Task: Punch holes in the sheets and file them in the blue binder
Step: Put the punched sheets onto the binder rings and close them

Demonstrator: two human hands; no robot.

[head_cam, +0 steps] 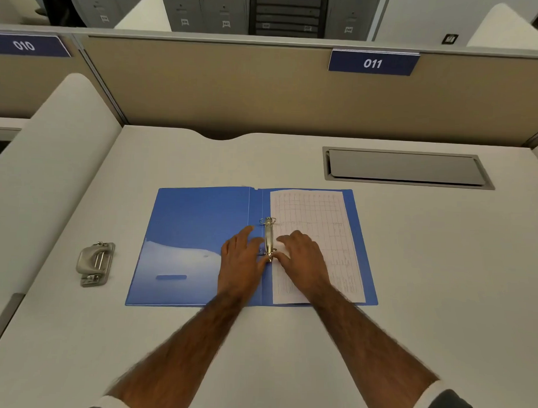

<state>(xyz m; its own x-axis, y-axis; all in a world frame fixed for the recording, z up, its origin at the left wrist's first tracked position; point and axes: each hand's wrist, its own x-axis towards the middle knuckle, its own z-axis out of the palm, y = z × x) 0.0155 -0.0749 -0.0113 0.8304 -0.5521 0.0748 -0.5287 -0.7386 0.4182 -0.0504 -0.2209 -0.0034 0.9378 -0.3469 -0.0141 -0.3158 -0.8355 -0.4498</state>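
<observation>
The blue binder [193, 231] lies open and flat in the middle of the desk. Printed sheets [319, 224] with a table grid rest on its right half, next to the metal ring mechanism [269, 234] at the spine. My left hand [240, 260] lies on the left cover with its fingers touching the lower ring. My right hand [302, 260] presses flat on the sheets, thumb and fingertips at the same lower ring. The upper ring looks closed. A grey metal hole punch [95, 263] stands on the desk left of the binder, apart from both hands.
A recessed grey cable flap [406, 167] sits in the desk at the back right. A beige partition [235, 89] with a "011" label closes off the far edge. A white side divider [50, 153] borders the desk on the left.
</observation>
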